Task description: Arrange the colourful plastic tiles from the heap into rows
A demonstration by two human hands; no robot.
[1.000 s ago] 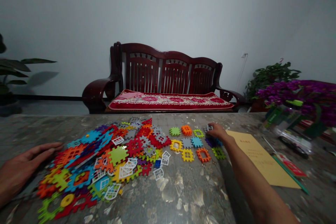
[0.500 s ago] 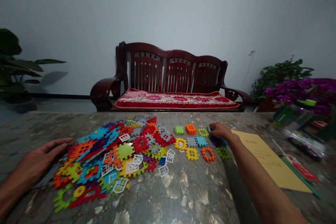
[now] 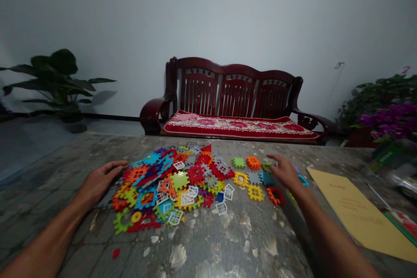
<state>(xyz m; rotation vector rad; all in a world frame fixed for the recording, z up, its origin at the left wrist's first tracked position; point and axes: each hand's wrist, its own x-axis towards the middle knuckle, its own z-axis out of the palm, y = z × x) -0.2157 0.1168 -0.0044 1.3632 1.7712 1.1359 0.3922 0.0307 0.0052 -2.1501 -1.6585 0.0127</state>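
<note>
My left hand (image 3: 106,179) rests at the left edge of a heap of colourful plastic pieces, its fingers stretched out and nothing seen in them. My right hand (image 3: 284,173) is over the right end of several separate pieces, fingers apart, hiding some of them. Near it lie a blue piece (image 3: 267,178), a red frame piece (image 3: 274,196) and an orange piece (image 3: 253,163). A yellow window piece (image 3: 256,193), a green piece (image 3: 239,163) and a grey piece (image 3: 253,178) are further left. White window pieces (image 3: 190,195) lie on the heap.
Right of my right arm lies a yellow paper (image 3: 361,213). Purple flowers (image 3: 391,119) and clear containers stand at the far right. A small red piece (image 3: 116,253) lies at the front left of the stone-patterned table (image 3: 208,247). A wooden bench (image 3: 234,91) is behind.
The view has turned left, so everything sits further right in the frame. My right hand has moved slightly left relative to the pieces, and its fingers have spread.
</note>
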